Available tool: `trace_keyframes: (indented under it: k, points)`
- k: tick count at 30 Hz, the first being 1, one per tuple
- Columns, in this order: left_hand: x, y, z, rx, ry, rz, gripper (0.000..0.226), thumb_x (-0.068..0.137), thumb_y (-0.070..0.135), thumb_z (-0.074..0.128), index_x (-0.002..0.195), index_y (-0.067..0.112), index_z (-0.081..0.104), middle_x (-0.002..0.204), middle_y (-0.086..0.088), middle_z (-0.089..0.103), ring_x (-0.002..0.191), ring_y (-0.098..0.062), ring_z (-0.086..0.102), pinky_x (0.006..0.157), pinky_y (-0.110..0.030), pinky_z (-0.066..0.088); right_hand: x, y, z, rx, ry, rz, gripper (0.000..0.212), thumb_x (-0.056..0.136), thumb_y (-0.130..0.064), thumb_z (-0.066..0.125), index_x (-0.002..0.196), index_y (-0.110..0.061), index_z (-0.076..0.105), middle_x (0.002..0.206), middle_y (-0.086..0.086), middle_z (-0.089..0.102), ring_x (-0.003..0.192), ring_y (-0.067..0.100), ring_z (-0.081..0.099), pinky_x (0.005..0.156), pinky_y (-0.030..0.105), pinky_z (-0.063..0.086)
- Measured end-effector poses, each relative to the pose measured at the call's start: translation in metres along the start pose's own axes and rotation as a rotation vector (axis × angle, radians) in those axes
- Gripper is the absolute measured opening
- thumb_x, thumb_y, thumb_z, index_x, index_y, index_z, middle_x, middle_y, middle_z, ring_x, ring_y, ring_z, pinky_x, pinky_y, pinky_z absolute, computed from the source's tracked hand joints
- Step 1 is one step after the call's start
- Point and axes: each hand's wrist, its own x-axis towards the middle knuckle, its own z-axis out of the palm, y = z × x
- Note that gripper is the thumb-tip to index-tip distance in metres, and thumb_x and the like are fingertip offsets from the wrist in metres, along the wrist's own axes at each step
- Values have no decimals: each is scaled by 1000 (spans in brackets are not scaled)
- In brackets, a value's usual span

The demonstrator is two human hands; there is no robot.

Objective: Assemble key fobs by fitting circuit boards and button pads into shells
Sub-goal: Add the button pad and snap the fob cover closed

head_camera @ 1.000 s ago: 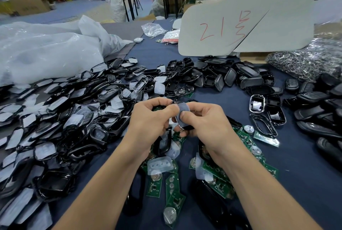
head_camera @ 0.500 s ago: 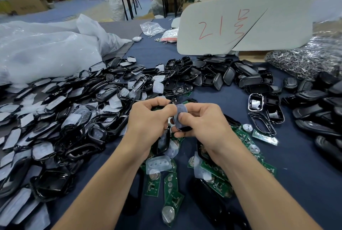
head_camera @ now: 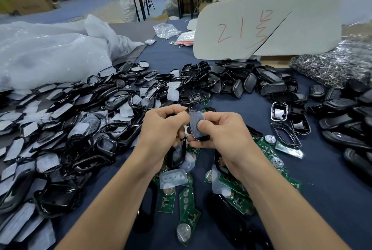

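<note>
Held above the near boards (head_camera: 187, 199) at mid-table, the shell (head_camera: 200, 138) is pinched at its far end by the left hand (head_camera: 161, 129) and cradled in the right hand (head_camera: 225, 135), whose thumb (head_camera: 203, 124) presses the pad (head_camera: 193, 127), seemingly not yet flush, so press evenly round its edges.
</note>
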Motion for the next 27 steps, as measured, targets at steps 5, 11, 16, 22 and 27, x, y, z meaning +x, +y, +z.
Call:
trace_keyframes:
  k: [5,11,16,22,27]
  points:
    - [0,-3,-1,45,28,4,8,79,18,76,76,25,79,54,-5,52,47,-14,44,38,-23,34,-2,-1,-1,-16,-18,-17,29,100,5,56,89,-8,79,76,12,77,67,23,75,63,30,63]
    - [3,-7,-1,81,87,7,3,85,14,77,84,16,79,53,-6,55,45,-17,42,40,-22,34,0,0,1,-34,-14,-29,31,99,5,57,86,-12,80,72,8,76,65,21,74,64,32,64]
    - [1,-2,0,-3,20,6,13,71,17,69,79,20,80,52,-8,53,42,-16,40,38,-23,33,0,0,0,-43,22,-45,30,97,4,57,85,-11,80,70,5,75,62,20,73,60,27,60]
    - [-1,-1,1,46,4,47,21,57,37,78,78,34,81,52,0,55,47,-13,44,40,-25,33,-1,-1,-2,-39,15,-46,24,97,3,58,90,-6,80,71,9,75,60,20,71,61,28,61]
    - [0,-3,2,62,43,41,4,67,29,80,71,29,78,52,-2,54,46,-16,42,40,-24,32,-1,-2,-2,-81,1,-56,25,96,5,59,86,-4,79,67,11,73,57,19,68,60,30,61]
